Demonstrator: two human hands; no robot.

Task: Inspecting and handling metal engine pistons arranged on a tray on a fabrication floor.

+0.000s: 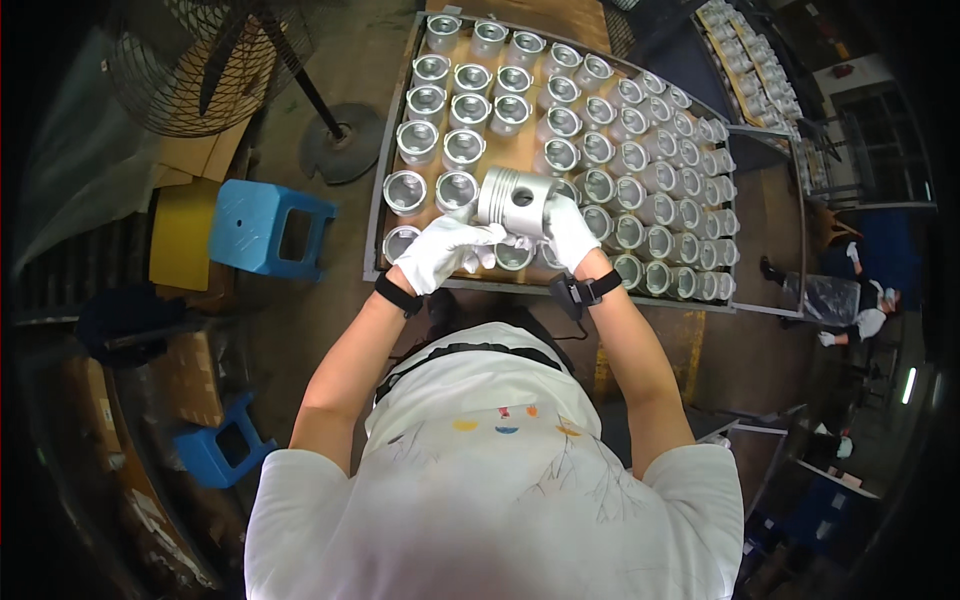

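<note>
A silver engine piston (pixel 503 207) lies tilted on its side between my white-gloved hands, above the tray of pistons. Ring grooves run round its left end, and a dark round pin hole shows in its side. My left hand (pixel 442 250) holds it from below and the left, fingers curled under it. Around its right end is closed my right hand (pixel 570 232), with some fingers hidden behind the metal. Just beyond my hands, more pistons (pixel 405 192) stand upright in rows.
The pistons stand on a brown board (pixel 512 152) inside a metal-edged tray (pixel 384 215). To the left are a blue stool (pixel 250 225), a second blue stool (pixel 225 440) and a caged floor fan (pixel 205 70). Another person (pixel 868 312) is at the far right, near more racks of pistons (pixel 745 60).
</note>
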